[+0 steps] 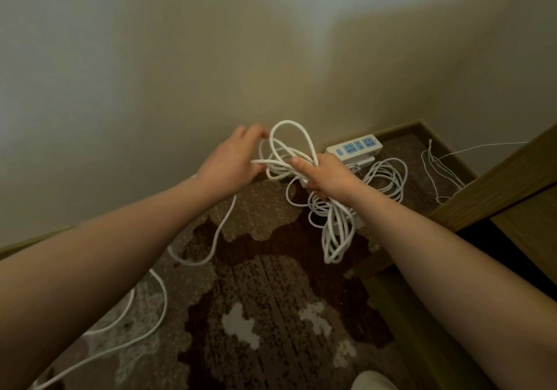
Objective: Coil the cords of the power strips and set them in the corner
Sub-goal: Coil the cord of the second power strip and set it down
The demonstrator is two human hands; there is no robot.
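Cord [289, 136] loops stand up from the right hand [327, 175], whose fingers curl tight round the bunch; more loops hang under it. The left hand [232, 160] pinches the next bit of cord beside it. All this is held up just in front of the power strip [354, 149] lying in the corner. The long loose tail [159, 296] trails far back over the patchy brown carpet [271, 314]. It may snag or tangle, or the loops may slip out. Plain walls [180, 58] meet behind the strip.

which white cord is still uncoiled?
The thick white cord trailing loose across the carpet up to the left hand. The right hand grips its finished loops; the cord bundle beside the power strip lies coiled.
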